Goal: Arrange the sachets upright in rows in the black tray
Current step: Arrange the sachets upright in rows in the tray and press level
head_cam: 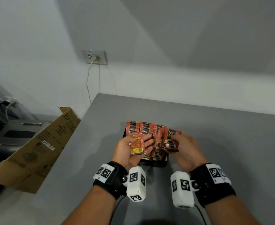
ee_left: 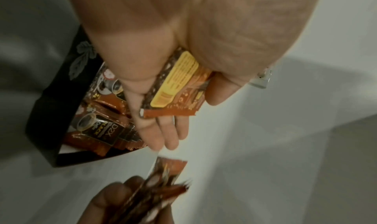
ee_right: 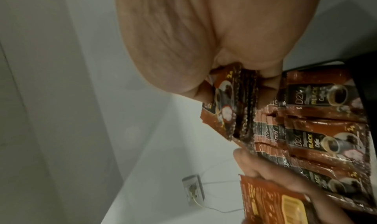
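Dozens of orange-brown coffee sachets (head_cam: 143, 129) stood upright in rows in the black tray (head_cam: 156, 164), which sat on the grey bench (head_cam: 222, 143) directly beneath and beyond both sets of fingers. One loose sachet (head_cam: 136, 146) lay back side up, its yellow label showing, across the palm of the left hand (head_cam: 128, 151), whose fingers (ee_left: 163, 134) and thumb were curled round its edges. Just to the right of it, the right hand (head_cam: 185, 148) pinched a small bundle of sachets (head_cam: 168, 144) on edge above the near end of the tray; blur hid how many the bundle held. Its fingers were closed narrowly on the bundle. The two hands hung close together, apart from each other, over the tray's near rows. Both wrists wore black straps carrying white camera blocks (head_cam: 136, 184) printed with square markers. To the left of the left hand, a flattened cardboard box (head_cam: 36, 153) leaned against the bench edge, with a grey machine (head_cam: 18, 135) beyond it. On the wall beyond the fingers, a socket (head_cam: 94, 57) held a plug with a pale cord (head_cam: 88, 85) hanging down.
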### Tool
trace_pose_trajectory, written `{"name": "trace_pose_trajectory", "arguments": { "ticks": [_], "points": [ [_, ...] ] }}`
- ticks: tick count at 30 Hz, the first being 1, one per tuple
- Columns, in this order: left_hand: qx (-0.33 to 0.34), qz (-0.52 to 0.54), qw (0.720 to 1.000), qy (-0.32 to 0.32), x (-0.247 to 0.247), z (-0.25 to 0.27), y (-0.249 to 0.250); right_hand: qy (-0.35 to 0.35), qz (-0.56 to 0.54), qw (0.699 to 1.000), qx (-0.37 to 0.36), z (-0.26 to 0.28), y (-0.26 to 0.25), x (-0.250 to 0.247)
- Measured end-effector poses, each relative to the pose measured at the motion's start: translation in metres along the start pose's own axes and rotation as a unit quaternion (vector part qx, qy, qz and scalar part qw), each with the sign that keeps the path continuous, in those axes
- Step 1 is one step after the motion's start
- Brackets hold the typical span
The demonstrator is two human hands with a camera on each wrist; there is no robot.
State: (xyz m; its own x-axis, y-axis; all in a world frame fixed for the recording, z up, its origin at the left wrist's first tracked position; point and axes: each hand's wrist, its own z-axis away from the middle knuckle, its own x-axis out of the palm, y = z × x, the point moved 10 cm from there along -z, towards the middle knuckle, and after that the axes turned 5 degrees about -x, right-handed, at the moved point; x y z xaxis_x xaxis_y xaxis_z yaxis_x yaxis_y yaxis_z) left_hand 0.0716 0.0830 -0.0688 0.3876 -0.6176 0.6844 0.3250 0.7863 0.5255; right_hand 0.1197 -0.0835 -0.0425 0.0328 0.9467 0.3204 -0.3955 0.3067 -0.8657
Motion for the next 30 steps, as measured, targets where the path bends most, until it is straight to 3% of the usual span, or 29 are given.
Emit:
{"name": "trace_pose_trajectory", "arguments": {
  "ticks": [6,11,16,20,23,25,30],
  "points": [
    [0.035,-0.100,0.994,0.032,-0.005,0.000,0.004,-0.020,-0.011,0.999,0.031,0.005,0.012,-0.001],
    [-0.002,-0.040,0.999,0.003,0.002,-0.004,-0.004,-0.061,-0.021,0.997,0.033,0.007,0.019,0.011],
    [0.023,-0.047,0.998,0.020,-0.003,-0.005,0.002,-0.069,-0.029,0.997,0.019,0.008,0.012,0.014],
    [0.082,-0.170,0.979,0.081,-0.013,-0.009,0.013,-0.077,-0.025,0.997,-0.009,0.006,0.002,0.015],
    [0.095,-0.198,0.973,0.076,-0.004,-0.009,0.009,-0.106,0.042,0.992,-0.046,0.011,-0.005,0.026],
    [0.074,-0.164,0.983,0.046,0.005,-0.007,0.005,-0.108,0.120,0.984,-0.080,0.013,-0.008,0.028],
    [-0.004,-0.100,0.994,-0.042,0.023,0.001,-0.012,-0.143,0.337,0.913,-0.180,0.020,-0.019,0.044]
  ]
}}
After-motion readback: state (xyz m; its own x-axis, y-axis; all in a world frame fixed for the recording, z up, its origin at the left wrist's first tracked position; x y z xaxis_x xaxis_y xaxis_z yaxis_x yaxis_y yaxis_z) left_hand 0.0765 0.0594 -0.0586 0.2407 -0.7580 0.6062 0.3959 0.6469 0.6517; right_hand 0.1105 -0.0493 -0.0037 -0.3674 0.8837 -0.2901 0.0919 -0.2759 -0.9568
